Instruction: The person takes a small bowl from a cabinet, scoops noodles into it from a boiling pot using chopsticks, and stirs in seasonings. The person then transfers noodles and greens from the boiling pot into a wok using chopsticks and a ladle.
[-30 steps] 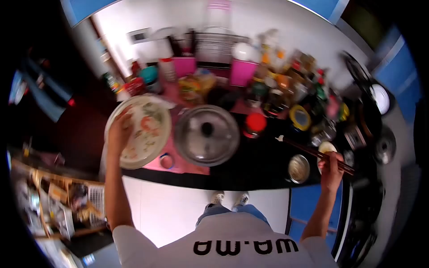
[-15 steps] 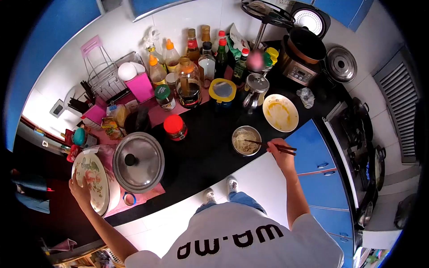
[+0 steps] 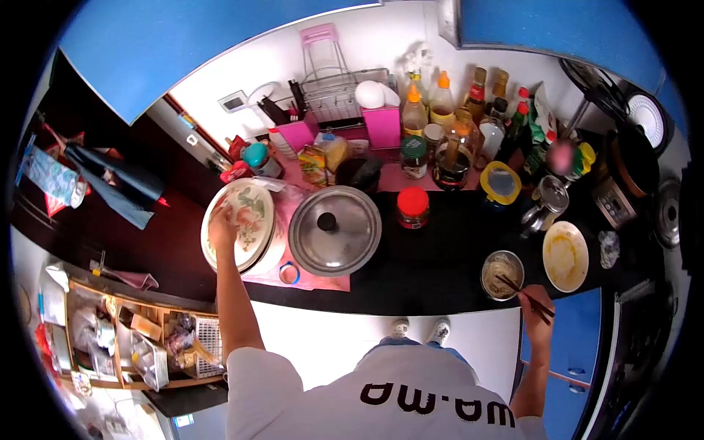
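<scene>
My right hand [image 3: 539, 308] is closed around dark chopsticks [image 3: 544, 311], with their tips in a small metal bowl [image 3: 493, 292] of pale noodles [image 3: 501, 271] near the counter's front edge. At the left, my left hand [image 3: 222, 229] reaches over the near left part of a floral plate [image 3: 253, 213]. Its fingers lie extended against the plate's surface; the fingertips are slightly blurred. Under the plate shows the edge of another pale dish [image 3: 276, 253]. Right of the noodle bowl stands an oval white plate [image 3: 565, 257] with yellow smears.
A lidded steel pot [image 3: 335, 246] stands beside the floral plate, with a roll of blue tape [image 3: 290, 273] before it. A red-lidded jar [image 3: 413, 207], a yellow-rimmed container [image 3: 501, 185] and several bottles [image 3: 442, 99] line the counter. At the right is a rice cooker [image 3: 620, 198].
The view has swung left, bringing shelves and hanging clothes in. My left hand has shifted from the floral plate's rim further over its surface. The chopsticks stay in the noodle bowl, held more steeply.
</scene>
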`<state>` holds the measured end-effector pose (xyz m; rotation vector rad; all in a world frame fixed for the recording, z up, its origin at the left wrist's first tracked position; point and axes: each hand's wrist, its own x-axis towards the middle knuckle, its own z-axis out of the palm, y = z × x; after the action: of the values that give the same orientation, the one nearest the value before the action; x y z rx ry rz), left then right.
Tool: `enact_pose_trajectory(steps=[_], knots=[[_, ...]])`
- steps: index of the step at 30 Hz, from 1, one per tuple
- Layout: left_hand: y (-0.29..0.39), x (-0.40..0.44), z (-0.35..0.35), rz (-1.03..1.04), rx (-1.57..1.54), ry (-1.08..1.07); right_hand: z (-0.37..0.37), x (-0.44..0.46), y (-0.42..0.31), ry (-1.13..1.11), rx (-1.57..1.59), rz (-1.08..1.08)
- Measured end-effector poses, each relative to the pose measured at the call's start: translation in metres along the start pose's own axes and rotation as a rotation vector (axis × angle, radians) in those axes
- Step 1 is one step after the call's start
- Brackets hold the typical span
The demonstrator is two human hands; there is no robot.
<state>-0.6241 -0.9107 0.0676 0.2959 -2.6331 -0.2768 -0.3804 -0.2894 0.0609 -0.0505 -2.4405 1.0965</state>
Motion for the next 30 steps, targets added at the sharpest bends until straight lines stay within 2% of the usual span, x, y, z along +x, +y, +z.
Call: enact_pose_trajectory(steps=[2,5,6,7,9,11,13,14,15,16,19,21,23,24,25,26,27,29,30], knots=[[-0.003,-0.002,-0.001,-0.008,0.002,-0.017,-0.008,-0.003,0.01,0.004,0.039,0.12],[0.021,-0.013,-0.026,-0.053,0.042,-0.132,-0.011,0.001,0.001,-0.106,0.054,0.093],[0.01,-0.014,-0.019,-0.024,-0.006,-0.088,-0.002,0.007,-0.007,-0.029,0.113,-0.008],[-0.021,-0.01,0.0,0.111,-0.036,-0.064,-0.001,0.011,-0.004,-0.025,0.102,0.002],[0.005,-0.017,-0.009,0.172,0.066,0.074,-0.006,0.011,0.001,-0.011,0.13,0.07],[0.09,-0.03,-0.034,0.218,-0.078,0.382,-0.016,0.005,-0.002,-0.057,0.061,0.184],[0.169,-0.053,-0.037,0.283,-0.569,0.321,-0.002,0.007,0.003,-0.071,0.165,-0.041],[0.2,-0.067,-0.024,0.346,-0.683,0.187,-0.003,0.01,0.004,-0.062,0.151,-0.029],[0.244,-0.078,-0.033,0.432,-0.783,-0.044,-0.006,0.012,0.004,-0.046,0.138,0.04],[0.276,-0.089,-0.018,0.362,-1.025,-0.211,-0.009,0.013,0.003,-0.028,0.127,0.106],[0.355,-0.084,0.044,0.363,-1.36,-0.472,-0.014,0.006,-0.011,-0.078,0.167,0.108],[0.392,-0.068,0.101,0.353,-1.239,-0.403,0.0,0.003,0.005,-0.014,0.189,0.062],[0.425,-0.053,0.121,0.226,-1.216,-0.494,-0.002,0.002,0.019,0.061,0.268,0.079],[0.435,-0.048,0.117,0.287,-1.174,-0.549,-0.01,-0.001,0.017,0.088,0.25,0.104],[0.437,-0.039,0.152,0.241,-1.323,-0.675,-0.018,-0.003,0.013,0.125,0.149,0.143],[0.443,-0.04,0.139,0.258,-1.317,-0.754,-0.022,-0.006,0.01,0.161,0.051,0.189],[0.45,-0.046,0.128,0.234,-1.447,-0.712,-0.02,-0.009,0.011,0.088,0.048,0.202],[0.45,-0.04,0.136,0.119,-1.328,-0.752,-0.004,-0.009,0.026,0.082,0.289,0.11],[0.457,-0.048,0.131,0.072,-1.408,-0.753,-0.003,-0.008,0.031,0.136,0.294,0.065]])
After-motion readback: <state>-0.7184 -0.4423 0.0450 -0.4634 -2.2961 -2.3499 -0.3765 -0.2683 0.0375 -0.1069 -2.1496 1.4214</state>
